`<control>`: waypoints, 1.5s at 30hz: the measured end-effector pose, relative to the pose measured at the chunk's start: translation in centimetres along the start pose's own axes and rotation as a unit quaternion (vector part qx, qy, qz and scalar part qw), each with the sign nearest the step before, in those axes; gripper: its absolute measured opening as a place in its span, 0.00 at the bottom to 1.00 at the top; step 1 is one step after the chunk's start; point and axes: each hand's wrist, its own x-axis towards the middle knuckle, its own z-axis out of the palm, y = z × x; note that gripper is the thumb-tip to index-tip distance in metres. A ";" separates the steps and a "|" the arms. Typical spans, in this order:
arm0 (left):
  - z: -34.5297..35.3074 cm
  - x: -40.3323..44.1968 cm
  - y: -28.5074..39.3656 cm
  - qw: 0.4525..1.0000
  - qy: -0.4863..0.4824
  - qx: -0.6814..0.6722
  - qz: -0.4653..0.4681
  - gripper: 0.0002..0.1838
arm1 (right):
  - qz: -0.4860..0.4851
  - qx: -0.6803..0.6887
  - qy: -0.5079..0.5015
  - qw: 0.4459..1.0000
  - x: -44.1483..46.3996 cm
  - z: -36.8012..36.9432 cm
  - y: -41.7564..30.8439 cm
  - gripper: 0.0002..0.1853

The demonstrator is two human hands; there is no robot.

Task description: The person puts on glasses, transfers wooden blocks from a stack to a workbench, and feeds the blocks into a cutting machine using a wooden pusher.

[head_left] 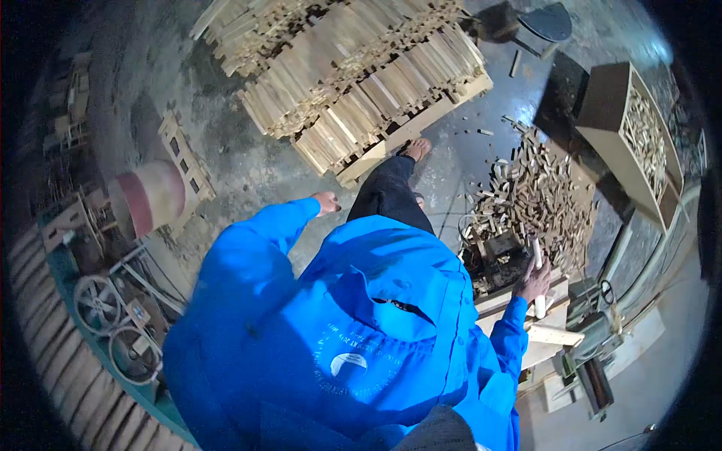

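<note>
My right hand (pixel 532 281) is closed round a pale wooden stick (pixel 540 307), which sticks out of the grip at both ends. It is beside a wooden machine table (pixel 558 295), close to a heap of short wood offcuts (pixel 538 199). My left hand (pixel 327 203) hangs out by my side with its fingers curled in, and I see nothing in it. The nearest thing to it is a stack of sawn wood strips (pixel 331 139), apart from the hand.
A large box (pixel 605 105) full of wood pieces stands at the right. Machinery with a handwheel (pixel 606 292) is at the lower right. A red-and-cream drum (pixel 150 197) and a machine with spoked wheels (pixel 98 302) are at the left. Loose offcuts (pixel 485 132) lie on the floor.
</note>
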 end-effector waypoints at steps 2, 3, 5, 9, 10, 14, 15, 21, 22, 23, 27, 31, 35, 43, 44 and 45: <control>1.4 -0.5 -1.1 0.998 0.000 -0.054 -0.023 0.29 | -0.002 0.011 0.002 1.000 -0.1 -1.0 -1.2 0.36; 2.3 -0.7 -2.2 0.998 -0.020 -0.051 -0.021 0.29 | 0.005 0.004 0.000 1.000 -0.1 -1.3 -1.5 0.37; 4.8 -1.1 -4.8 0.998 -0.030 -0.053 -0.020 0.29 | 0.017 0.011 0.003 1.000 -0.2 -1.3 -1.5 0.39; 10.2 -5.4 -8.9 0.989 0.068 -0.132 -0.027 0.27 | 0.012 -0.009 0.045 0.999 -0.3 0.6 0.0 0.42; 11.5 -6.9 -9.6 0.982 0.083 -0.165 -0.047 0.28 | 0.006 -0.001 0.047 0.999 -0.2 1.0 0.4 0.42; 14.6 -11.5 -12.1 0.946 0.033 -0.321 0.006 0.32 | 0.035 -0.038 0.023 0.998 -0.4 1.4 1.0 0.44; 18.2 -9.4 -16.2 0.947 0.044 -0.318 0.015 0.32 | 0.027 -0.041 0.023 0.999 0.2 2.1 1.7 0.42; 15.6 -12.5 -21.3 0.987 0.148 0.000 -0.056 0.25 | 0.040 -0.075 -0.001 0.996 -0.2 0.3 0.0 0.41; 14.4 -12.3 -21.8 0.987 0.147 0.000 -0.057 0.25 | 0.040 -0.076 -0.002 0.996 -0.3 0.4 0.4 0.41; 12.7 -11.9 -22.3 0.980 0.149 -0.037 -0.129 0.28 | 0.026 -0.078 0.003 0.997 -0.1 0.8 0.7 0.42; 7.3 -18.3 -20.5 0.921 0.267 -0.258 -0.121 0.36 | 0.004 -0.083 -0.017 0.996 1.1 2.4 2.5 0.47; 2.6 -15.1 -26.9 0.932 0.275 -0.207 -0.109 0.37 | -0.032 -0.117 -0.028 0.992 1.6 2.7 3.1 0.34; -1.8 -12.6 -29.1 0.916 0.305 -0.233 -0.116 0.40 | -0.168 -0.225 0.013 0.960 3.6 5.1 7.5 0.43; -1.2 5.4 -40.9 0.913 0.367 -0.177 0.015 0.45 | -0.107 0.460 -0.020 0.881 -6.7 9.8 -14.2 0.27; -2.3 7.1 -40.1 0.908 0.284 -0.299 -0.080 0.47 | -0.130 0.281 -0.034 0.950 -12.4 7.4 -26.2 0.26; -3.4 8.7 -38.9 0.875 0.196 -0.407 -0.176 0.49 | -0.113 0.336 -0.121 0.927 -16.0 11.3 -30.7 0.28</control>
